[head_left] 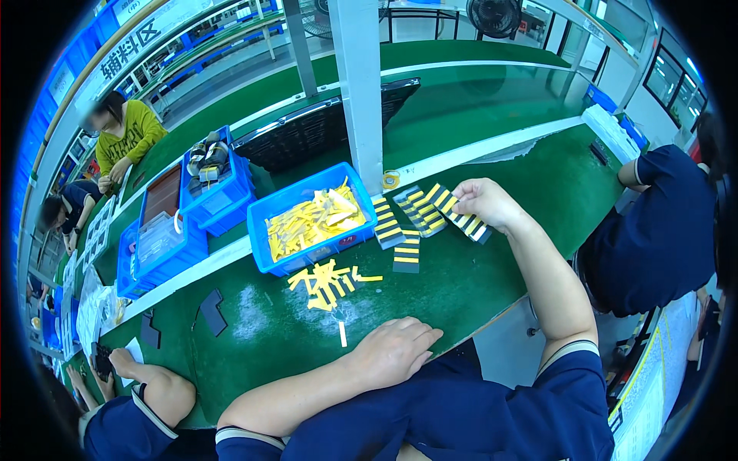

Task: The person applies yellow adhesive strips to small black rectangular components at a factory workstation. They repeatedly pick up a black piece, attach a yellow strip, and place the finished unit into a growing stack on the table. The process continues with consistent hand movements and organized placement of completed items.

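Note:
My right hand point(488, 203) is raised over the far right of the table. Its thumb and fingers pinch the top of a black sheet with yellow strips point(469, 222). Beside it lie more black sheets carrying yellow strips point(421, 212), some overlapping. My left hand point(396, 352) rests at the table's near edge, palm down, holding nothing, fingers loosely extended. Loose yellow strips point(329, 286) lie in a small heap beyond that hand, and a single pale strip point(343, 334) sits apart from them. A blue bin point(311, 260) behind the heap contains many yellow pieces.
Further blue bins point(219, 219) stand at the left, one holding rolls. A grey post point(361, 100) rises behind the yellow-filled bin, near a yellow tape roll point(391, 180). Flat black pieces point(213, 313) lie on the green table point(261, 369). Co-workers sit close on both sides.

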A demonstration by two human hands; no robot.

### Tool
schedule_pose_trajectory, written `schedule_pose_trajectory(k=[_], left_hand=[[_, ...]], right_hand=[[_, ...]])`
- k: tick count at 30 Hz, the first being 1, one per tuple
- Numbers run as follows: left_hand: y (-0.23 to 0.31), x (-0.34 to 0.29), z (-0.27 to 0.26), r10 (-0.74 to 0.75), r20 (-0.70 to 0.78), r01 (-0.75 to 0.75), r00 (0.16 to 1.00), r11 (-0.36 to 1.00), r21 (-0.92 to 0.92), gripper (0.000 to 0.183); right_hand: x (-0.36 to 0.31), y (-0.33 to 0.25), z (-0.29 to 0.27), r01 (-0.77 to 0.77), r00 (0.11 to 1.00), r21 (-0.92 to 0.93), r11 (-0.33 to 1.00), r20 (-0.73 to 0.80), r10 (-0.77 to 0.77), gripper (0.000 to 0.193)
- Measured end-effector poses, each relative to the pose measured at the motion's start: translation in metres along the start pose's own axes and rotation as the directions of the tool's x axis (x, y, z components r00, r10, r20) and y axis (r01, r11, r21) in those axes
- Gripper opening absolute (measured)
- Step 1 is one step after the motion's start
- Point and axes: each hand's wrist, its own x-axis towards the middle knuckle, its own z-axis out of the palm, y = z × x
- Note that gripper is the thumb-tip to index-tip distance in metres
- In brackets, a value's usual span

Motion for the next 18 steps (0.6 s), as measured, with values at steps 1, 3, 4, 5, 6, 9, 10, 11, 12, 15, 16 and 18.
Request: schedule_pose_trajectory(k=[1, 3, 4, 5, 6, 9, 10, 11, 12, 15, 16, 18], left_hand=[[0.000, 0.000, -0.001, -0.006, -0.005, 0.006, 1.000, 1.000, -0.001, 0.035], [-0.001, 0.000, -0.001, -0.015, -0.014, 0.015, 1.000, 1.000, -0.012, 0.034], [-0.001, -0.001, -0.001, -0.019, -0.020, 0.019, 1.000, 1.000, -0.022, 0.033], [-0.002, -0.001, 0.000, -0.023, -0.025, 0.023, 0.999, 0.999, -0.031, 0.033], [-0.002, -0.002, 0.000, -0.022, -0.030, 0.021, 0.999, 0.999, -0.032, 0.033], [-0.003, -0.004, 0.003, -0.014, -0.045, 0.013, 0.999, 1.000, -0.028, 0.033], [-0.004, -0.004, 0.003, -0.007, -0.050, 0.006, 0.999, 1.000, -0.021, 0.033], [-0.004, -0.005, 0.004, 0.000, -0.054, -0.001, 0.999, 1.000, -0.014, 0.033], [-0.005, -0.007, 0.004, 0.003, -0.058, -0.004, 0.998, 1.000, -0.015, 0.033], [-0.008, -0.010, 0.006, 0.014, -0.072, -0.016, 0.997, 1.000, -0.019, 0.033], [-0.009, -0.012, 0.007, 0.020, -0.079, -0.021, 0.997, 1.000, -0.019, 0.033], [-0.010, -0.013, 0.007, 0.024, -0.082, -0.026, 0.996, 1.000, -0.018, 0.033]], right_hand=[[0.002, -0.002, 0.001, -0.002, 1.000, 0.053, 0.999, 0.008, 0.001, 0.010], [0.002, -0.008, 0.003, -0.008, 1.000, 0.156, 0.988, 0.023, 0.005, 0.010], [0.003, -0.009, 0.004, -0.003, 1.000, 0.160, 0.987, 0.004, 0.003, 0.009], [0.006, -0.009, 0.006, -0.010, 1.000, 0.148, 0.989, -0.007, 0.011, 0.008], [0.009, -0.010, 0.007, -0.015, 1.000, 0.135, 0.991, -0.019, 0.018, 0.007], [0.017, -0.011, 0.014, -0.046, 0.998, 0.163, 0.986, -0.031, 0.051, 0.005], [0.020, -0.011, 0.017, -0.057, 0.997, 0.183, 0.981, -0.031, 0.064, 0.005], [0.025, -0.009, 0.019, -0.027, 0.999, 0.108, 0.994, -0.037, 0.031, 0.005], [0.029, -0.008, 0.020, 0.005, 0.999, 0.031, 1.000, -0.040, -0.004, 0.005], [0.033, -0.016, 0.022, 0.011, 0.999, 0.024, 1.000, -0.050, -0.010, 0.008], [0.034, -0.020, 0.021, 0.023, 0.999, -0.027, 0.999, -0.031, -0.024, 0.010], [0.034, -0.024, 0.017, 0.066, 0.997, -0.181, 0.981, -0.025, -0.072, 0.013]])
